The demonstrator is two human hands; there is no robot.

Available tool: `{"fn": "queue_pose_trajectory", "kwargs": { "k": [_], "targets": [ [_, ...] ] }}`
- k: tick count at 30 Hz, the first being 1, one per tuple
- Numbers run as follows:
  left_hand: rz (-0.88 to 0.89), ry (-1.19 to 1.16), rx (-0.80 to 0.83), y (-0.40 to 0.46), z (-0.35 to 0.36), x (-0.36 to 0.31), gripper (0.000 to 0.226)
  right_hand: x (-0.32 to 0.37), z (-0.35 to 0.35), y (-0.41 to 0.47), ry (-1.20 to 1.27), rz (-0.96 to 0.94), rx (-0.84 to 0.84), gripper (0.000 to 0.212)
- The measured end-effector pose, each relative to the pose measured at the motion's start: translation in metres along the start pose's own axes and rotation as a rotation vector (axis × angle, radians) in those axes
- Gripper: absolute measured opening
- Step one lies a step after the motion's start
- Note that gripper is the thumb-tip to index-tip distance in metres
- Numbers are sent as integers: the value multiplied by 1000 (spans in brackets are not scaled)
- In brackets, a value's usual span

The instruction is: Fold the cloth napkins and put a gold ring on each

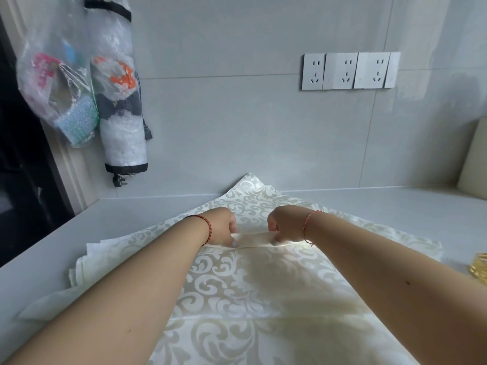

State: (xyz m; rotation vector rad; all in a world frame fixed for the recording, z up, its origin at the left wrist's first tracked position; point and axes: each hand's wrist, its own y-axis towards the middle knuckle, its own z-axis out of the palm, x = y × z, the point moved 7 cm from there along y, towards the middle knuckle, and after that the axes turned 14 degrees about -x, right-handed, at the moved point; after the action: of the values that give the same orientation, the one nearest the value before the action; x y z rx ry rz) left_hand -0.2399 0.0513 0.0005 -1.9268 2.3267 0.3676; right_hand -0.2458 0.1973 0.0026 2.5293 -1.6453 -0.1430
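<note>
A cream damask napkin [237, 285] with a white scroll pattern lies spread on the counter, one corner pointing at the back wall. My left hand [224, 227] and my right hand [284, 225] sit side by side at its middle. Each pinches a narrow raised pleat [254, 238] of the cloth between fingers and thumb. More napkins [92, 259] lie stacked beneath, their edges showing at the left. Gold rings [479, 267] show at the right edge, mostly cut off.
The pale counter [369, 206] runs to a tiled wall with a row of sockets [347, 71]. Plastic bags [58, 83] and a bag holder [121, 101] hang at the back left. A cream cushion [474, 159] stands at the right.
</note>
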Motion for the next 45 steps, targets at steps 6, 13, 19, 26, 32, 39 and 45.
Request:
{"fn": "queue_pose_trajectory", "kwargs": {
  "k": [6,13,19,26,32,39,45],
  "targets": [
    [-38,22,-140,-16,-3,5,27,8,-9,-23,-75,-92,-205,27],
    [-51,12,-8,-33,-5,-3,20,12,-8,-39,-58,-68,-87,28],
    [-33,-35,-21,-30,-4,-1,9,2,-6,-29,54,-27,-86,9],
    [3,28,39,-33,-2,-6,42,-6,1,-33,110,31,-1,39],
    [23,54,-47,-39,-4,-10,20,1,-7,-45,98,17,-125,16],
    [102,143,-94,-59,-4,-8,38,10,-14,-69,13,-26,-155,33],
    [31,4,-29,-71,-11,-13,17,3,-13,-69,96,25,-93,10]
  ]
}}
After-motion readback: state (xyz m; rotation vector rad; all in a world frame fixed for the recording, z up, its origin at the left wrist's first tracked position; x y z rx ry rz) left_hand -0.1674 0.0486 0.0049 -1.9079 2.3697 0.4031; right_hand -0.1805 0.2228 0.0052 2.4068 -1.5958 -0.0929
